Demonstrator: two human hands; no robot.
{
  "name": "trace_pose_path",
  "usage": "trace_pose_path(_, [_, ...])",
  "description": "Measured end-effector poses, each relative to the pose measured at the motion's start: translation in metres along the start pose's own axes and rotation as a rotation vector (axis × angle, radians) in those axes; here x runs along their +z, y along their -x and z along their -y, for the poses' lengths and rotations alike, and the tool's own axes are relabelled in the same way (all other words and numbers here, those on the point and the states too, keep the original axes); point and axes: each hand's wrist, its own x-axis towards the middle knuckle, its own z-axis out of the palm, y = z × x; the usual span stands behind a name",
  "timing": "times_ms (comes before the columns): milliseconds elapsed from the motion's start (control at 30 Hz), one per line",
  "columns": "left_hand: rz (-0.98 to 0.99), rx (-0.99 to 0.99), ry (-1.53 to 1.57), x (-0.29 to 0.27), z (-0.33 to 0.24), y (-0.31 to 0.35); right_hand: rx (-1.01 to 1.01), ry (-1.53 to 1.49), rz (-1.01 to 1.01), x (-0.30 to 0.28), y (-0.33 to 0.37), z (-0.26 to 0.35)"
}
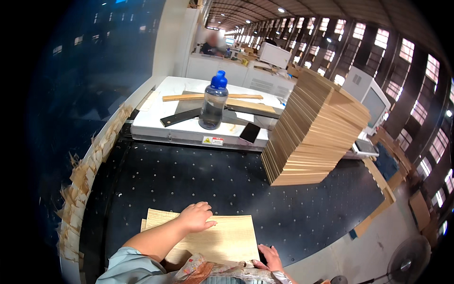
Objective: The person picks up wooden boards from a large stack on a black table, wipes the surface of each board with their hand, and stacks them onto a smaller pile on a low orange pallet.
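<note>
Pale wood-grain boards (pixel 227 241) lie in front of me on a black table, the lower one showing past the upper at the left corner. My left hand (pixel 195 217) reaches across and rests on the top board near its far edge, fingers stretched out and slightly bent, thumb apart. At the near right corner, my right hand (pixel 269 258) touches the boards' right side with thumb and fingers apart. My left forearm and sleeve hide part of the boards' left side. Farther right stands a tall stack of similar boards (pixel 302 137), leaning a little.
The black table (pixel 189 184) is dotted with small studs. Beyond it, a white ledge (pixel 165 128) carries a blue-capped water bottle (pixel 214 104), wooden strips (pixel 250 105) and a phone (pixel 249 133). A monitor (pixel 369 99) stands behind the stack; a fan (pixel 407 262) is at lower right.
</note>
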Motion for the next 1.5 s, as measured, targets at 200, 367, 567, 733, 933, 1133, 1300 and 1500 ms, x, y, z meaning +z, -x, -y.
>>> trace_pose_path(200, [0.0, -0.055, 0.018, -0.005, -0.002, -0.008, -0.041, 0.065, -0.069, 0.004, -0.002, -0.001])
trace_pose_path(367, [-0.026, -0.026, -0.02, -0.004, 0.0, -0.009, -0.102, 0.056, -0.108, 0.002, 0.0, -0.008])
trace_pose_path(567, [0.027, -0.091, -0.074, -0.012, -0.01, -0.007, -0.201, 0.088, -0.04, -0.001, 0.002, -0.012])
trace_pose_path(733, [0.026, -0.144, -0.082, -0.002, -0.009, -0.004, -0.137, 0.052, -0.003, -0.002, 0.002, -0.007])
trace_pose_path(933, [-0.049, -0.09, -0.092, -0.029, -0.011, 0.02, -0.152, 0.065, 0.039, -0.004, 0.002, -0.009])
trace_pose_path(1133, [-0.261, -0.648, -0.144, -0.072, 0.013, 0.119, -0.159, 0.044, 0.081, -0.007, 0.003, -0.002])
trace_pose_path(1300, [-0.081, -0.857, 0.078, -0.062, -0.014, 0.199, -0.201, 0.069, 0.229, -0.003, 0.009, -0.009])
trace_pose_path(1500, [-0.034, -0.841, 0.108, -0.054, -0.045, 0.209, -0.216, 0.182, 0.326, -0.004, 0.013, 0.006])
